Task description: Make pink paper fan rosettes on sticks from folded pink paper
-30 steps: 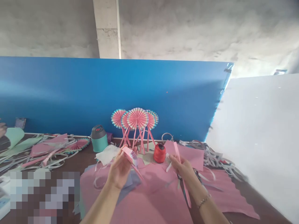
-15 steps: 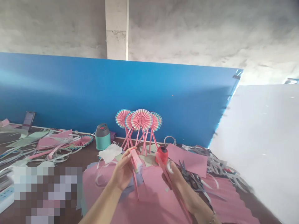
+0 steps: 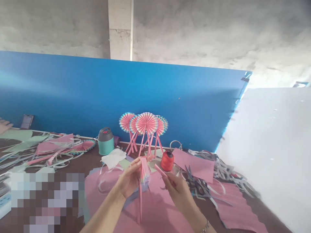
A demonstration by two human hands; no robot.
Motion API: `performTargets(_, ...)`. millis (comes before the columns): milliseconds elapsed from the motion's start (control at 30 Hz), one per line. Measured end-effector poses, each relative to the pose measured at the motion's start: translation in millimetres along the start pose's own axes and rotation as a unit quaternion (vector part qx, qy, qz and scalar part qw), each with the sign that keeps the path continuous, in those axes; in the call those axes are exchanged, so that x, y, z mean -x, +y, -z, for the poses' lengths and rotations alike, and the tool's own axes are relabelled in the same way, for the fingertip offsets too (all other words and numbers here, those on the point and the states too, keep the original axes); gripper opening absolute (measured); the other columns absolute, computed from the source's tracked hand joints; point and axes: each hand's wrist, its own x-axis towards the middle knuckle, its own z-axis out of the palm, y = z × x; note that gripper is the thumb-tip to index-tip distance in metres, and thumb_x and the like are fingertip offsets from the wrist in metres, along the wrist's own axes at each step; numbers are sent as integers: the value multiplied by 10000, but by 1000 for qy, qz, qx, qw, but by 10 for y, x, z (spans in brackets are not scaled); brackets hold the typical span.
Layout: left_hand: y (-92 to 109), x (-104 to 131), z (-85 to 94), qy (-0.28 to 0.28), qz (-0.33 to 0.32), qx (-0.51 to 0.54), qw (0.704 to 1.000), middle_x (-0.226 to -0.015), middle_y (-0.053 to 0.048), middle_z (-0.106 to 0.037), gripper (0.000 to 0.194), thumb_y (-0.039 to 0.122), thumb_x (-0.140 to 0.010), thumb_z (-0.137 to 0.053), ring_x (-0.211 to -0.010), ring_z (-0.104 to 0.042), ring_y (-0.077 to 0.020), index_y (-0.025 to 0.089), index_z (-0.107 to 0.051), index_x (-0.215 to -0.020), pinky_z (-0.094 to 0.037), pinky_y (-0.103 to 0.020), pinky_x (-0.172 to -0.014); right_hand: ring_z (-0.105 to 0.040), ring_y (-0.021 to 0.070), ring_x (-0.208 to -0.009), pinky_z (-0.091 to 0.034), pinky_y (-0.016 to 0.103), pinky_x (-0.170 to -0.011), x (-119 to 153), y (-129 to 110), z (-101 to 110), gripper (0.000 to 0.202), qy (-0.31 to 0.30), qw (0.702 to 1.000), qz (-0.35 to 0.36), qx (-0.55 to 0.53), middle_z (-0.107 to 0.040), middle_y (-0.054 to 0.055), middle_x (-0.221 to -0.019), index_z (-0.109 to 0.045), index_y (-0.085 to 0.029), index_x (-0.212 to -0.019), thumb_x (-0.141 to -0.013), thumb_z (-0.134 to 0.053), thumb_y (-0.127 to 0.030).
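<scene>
My left hand [image 3: 129, 179] is closed around a folded pleated paper fan [image 3: 145, 171], pink with pale multicoloured edges. A long pink paper stick [image 3: 140, 205] hangs down from it. To the right, my right hand [image 3: 178, 191] pinches a pink paper strip [image 3: 159, 170], its tip pointing up and left toward the fan, apart from it. Just beyond that strip stands a spool of red thread [image 3: 167, 161]. Large pink paper sheets [image 3: 157, 210] lie beneath both hands. Several opened round fans [image 3: 146, 123] on pink sticks stand behind, against the blue panel.
Scissors [image 3: 190, 173] lie among paper scraps to the right, near a wavy pink sheet [image 3: 239, 207]. A teal and grey container [image 3: 106, 142] stands left of the fans. Paper strips cover the left side, with a phone [image 3: 27, 121] propped behind. Another person's hand [image 3: 5, 125] shows at far left.
My right hand has tilted the pink strip, which no longer overlaps the red spool. My left hand has turned the folded fan slightly. Another person's hand has come into view at far left.
</scene>
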Motion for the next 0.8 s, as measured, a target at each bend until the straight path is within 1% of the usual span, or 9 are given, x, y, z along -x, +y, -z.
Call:
performTargets(100, -2, 12, -7, -25, 2, -41, 999, -1245, -109, -559, 194, 281, -758, -639, -551, -515, -62, 160, -696, -898, -420, -185, -496, -371, 125, -499, -268, 249, -487, 5, 31, -35, 435, 14, 1000, -2, -24, -403, -26, -534, -594, -178, -711, -817, -443, -572)
performTargets(167, -6, 25, -11, -45, 8, -71, 996, -1240, -114, -560, 220, 313, -747, -650, -552, -515, -69, 155, -710, -888, -410, -192, -493, -364, 118, -484, -265, 250, -473, 9, 22, -47, 426, 21, 999, 8, -38, -378, -33, -522, -571, -180, -679, -830, -437, -554)
performTargets(267, -17, 47, -35, -72, 19, -108, 991, -1156, -121, -608, 279, 351, -720, -675, -674, -583, -129, 150, -721, -908, -444, -220, -595, -320, 99, -456, -236, 244, -447, 22, -37, -62, 409, -4, 998, 6, -59, -321, -50, -511, -574, -176, -696, -833, -446, -540)
performTargets(367, -28, 58, -62, -84, 25, -129, 988, -1104, -123, -633, 323, 359, -720, -676, -763, -613, -174, 146, -711, -960, -457, -251, -668, -306, 86, -433, -224, 238, -429, 36, -105, -77, 416, -30, 997, -10, -76, -322, -55, -500, -588, -165, -715, -831, -451, -541)
performTargets(433, -29, 55, -69, -68, 22, -133, 988, -1051, -119, -657, 317, 349, -729, -671, -764, -620, -181, 147, -708, -971, -457, -245, -647, -303, 78, -422, -219, 233, -422, 41, -136, -77, 418, -40, 996, -7, -79, -330, -57, -492, -573, -164, -686, -831, -456, -538)
performTargets(533, -16, 44, -71, -27, 2, -128, 991, -916, -106, -690, 307, 341, -740, -665, -734, -626, -184, 150, -707, -976, -458, -243, -629, -304, 74, -404, -233, 223, -415, 40, -156, -55, 431, -66, 994, 3, -89, -332, -64, -471, -539, -174, -662, -850, -417, -541)
performTargets(633, -6, 32, -78, -5, -7, -118, 993, -785, -81, -684, 330, 345, -717, -687, -645, -603, -156, 142, -706, -976, -453, -234, -602, -378, 81, -388, -278, 217, -412, 39, -150, -26, 443, -83, 993, -8, -78, -413, -46, -485, -541, -176, -661, -849, -404, -553)
performTargets(733, -21, 26, -86, -3, 0, -104, 995, -658, -45, -637, 340, 348, -710, -695, -551, -550, -114, 136, -704, -976, -431, -210, -538, -506, 125, -456, -351, 237, -462, 44, -131, -18, 442, -53, 998, 6, -46, -529, 7, -564, -564, -174, -643, -836, -429, -548)
performTargets(800, -37, 25, -85, -1, 5, -88, 996, -587, -23, -590, 351, 352, -711, -695, -492, -501, -89, 131, -700, -984, -401, -194, -481, -526, 144, -498, -369, 254, -497, 46, -120, -26, 440, -31, 998, 30, -39, -556, 29, -589, -593, -172, -656, -838, -430, -538)
